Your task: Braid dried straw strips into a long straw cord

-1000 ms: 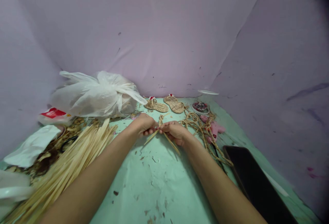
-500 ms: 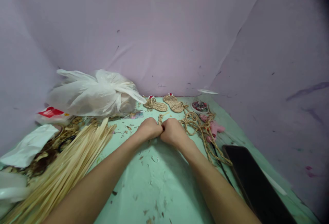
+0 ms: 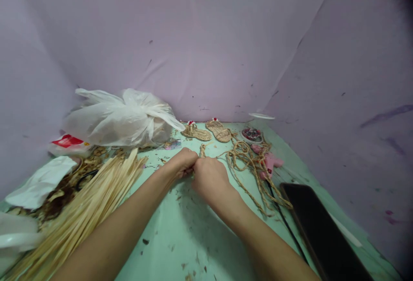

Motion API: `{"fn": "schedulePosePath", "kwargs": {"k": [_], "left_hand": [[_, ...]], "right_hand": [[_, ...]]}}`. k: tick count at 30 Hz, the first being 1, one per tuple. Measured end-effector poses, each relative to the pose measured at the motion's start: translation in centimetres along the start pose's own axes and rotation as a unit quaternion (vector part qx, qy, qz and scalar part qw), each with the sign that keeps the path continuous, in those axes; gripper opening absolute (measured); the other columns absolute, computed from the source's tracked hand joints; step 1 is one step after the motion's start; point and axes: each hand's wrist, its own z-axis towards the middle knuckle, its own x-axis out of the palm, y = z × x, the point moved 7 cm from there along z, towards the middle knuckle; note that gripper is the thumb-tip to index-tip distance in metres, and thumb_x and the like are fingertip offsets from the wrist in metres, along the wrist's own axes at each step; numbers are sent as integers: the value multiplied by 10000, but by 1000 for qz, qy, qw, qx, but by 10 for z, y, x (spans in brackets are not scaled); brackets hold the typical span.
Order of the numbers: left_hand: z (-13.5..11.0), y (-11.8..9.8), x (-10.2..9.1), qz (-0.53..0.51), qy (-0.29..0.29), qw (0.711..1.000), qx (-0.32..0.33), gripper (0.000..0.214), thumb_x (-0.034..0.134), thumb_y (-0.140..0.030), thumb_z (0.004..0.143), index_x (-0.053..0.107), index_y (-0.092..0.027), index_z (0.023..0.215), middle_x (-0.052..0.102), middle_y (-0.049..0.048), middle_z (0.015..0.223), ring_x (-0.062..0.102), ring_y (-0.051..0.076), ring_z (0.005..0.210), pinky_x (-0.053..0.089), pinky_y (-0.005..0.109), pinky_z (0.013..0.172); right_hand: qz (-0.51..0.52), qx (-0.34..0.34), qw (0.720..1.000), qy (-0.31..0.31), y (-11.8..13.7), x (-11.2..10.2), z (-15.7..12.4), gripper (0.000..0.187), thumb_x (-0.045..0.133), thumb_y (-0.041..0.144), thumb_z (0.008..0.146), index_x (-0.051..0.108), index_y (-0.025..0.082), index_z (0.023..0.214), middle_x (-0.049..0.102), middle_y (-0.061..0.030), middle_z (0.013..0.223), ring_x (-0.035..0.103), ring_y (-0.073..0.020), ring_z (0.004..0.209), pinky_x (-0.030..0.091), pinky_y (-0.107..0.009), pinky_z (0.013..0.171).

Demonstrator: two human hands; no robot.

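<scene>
My left hand (image 3: 184, 160) and my right hand (image 3: 210, 177) meet knuckle to knuckle above the green tabletop, both with fingers closed. A short end of tan braided cord (image 3: 202, 149) sticks out beyond them, and they grip it; the rest is hidden behind the fingers. To the right of my right hand lies a loose tangle of the same tan rope (image 3: 240, 154). Two small woven sandals, a left one (image 3: 196, 132) and a right one (image 3: 219, 131), lie behind the hands, each with a red and white decoration.
On the left are a bundle of pale fibre strips (image 3: 87, 208), a knotted white plastic bag (image 3: 122, 117) and a white cup-like thing (image 3: 17, 236). On the right are a pink glue gun (image 3: 270, 163), a dish of beads (image 3: 251, 134) and a dark phone-like slab (image 3: 322, 229).
Both hands have shifted slightly left, the right one also toward me and in front of the left. The rope strands beside my right hand now show more fully.
</scene>
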Motion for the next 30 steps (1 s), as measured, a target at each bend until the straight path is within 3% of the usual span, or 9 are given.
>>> {"fn": "schedulePosePath", "kwargs": {"k": [4,7,9,13,15,17,21,26,30], "left_hand": [[4,2,-3,16,59,998,31,171,497,-150,513,343,-170,443,241,-72,323,188,30,302,86,190,344],[9,7,-2,8,120,992,26,154,531,-201,494,382,-169,475,262,-78,355,181,26,303,69,191,337],[11,8,-1,1,140,990,32,161,542,-219,497,390,-169,485,267,-78,367,183,25,306,65,191,335],[11,8,0,-9,151,988,41,153,534,-220,511,390,-172,493,269,-79,376,182,26,308,59,192,337],[10,6,0,-10,149,988,50,125,524,-211,515,406,-171,501,259,-82,371,175,27,307,58,192,339],[10,5,-1,9,140,989,56,82,517,-206,521,448,-162,516,259,-82,360,175,31,305,71,195,337],[12,5,-5,104,93,989,52,50,504,-192,516,513,-143,522,330,-60,353,239,50,306,160,204,337],[7,-5,-11,259,12,962,87,99,489,-174,504,574,-127,483,397,-27,350,323,70,344,238,208,370],[0,-13,-16,314,18,944,98,122,494,-143,501,614,-123,490,467,2,394,403,89,403,291,201,413]], "right_hand": [[46,-18,999,9,-19,-4,7,158,579,235,651,673,148,744,652,-104,731,595,-187,748,400,-230,630],[146,34,989,-11,-56,-13,21,206,572,324,668,641,136,622,624,-71,616,579,-164,646,389,-218,557],[277,98,955,-37,-79,-13,28,208,538,297,707,616,121,629,610,-62,602,563,-138,592,395,-209,532],[517,138,837,115,-70,22,32,80,526,157,704,555,107,649,594,-56,594,535,-100,504,431,-206,504],[546,125,813,158,-56,35,31,92,507,118,695,527,113,605,555,-33,529,499,-88,448,409,-200,456],[544,125,815,154,-51,41,32,120,496,95,675,499,122,558,498,2,460,413,-58,372,327,-178,383],[500,131,850,96,-58,47,38,125,522,117,626,491,134,506,417,42,394,264,-31,310,169,-196,333],[513,110,849,58,-62,53,40,80,516,138,589,524,137,509,406,54,380,225,-31,301,135,-211,337],[524,113,844,26,-66,56,39,94,524,163,573,508,141,483,347,70,342,207,-30,299,129,-207,341]]}}
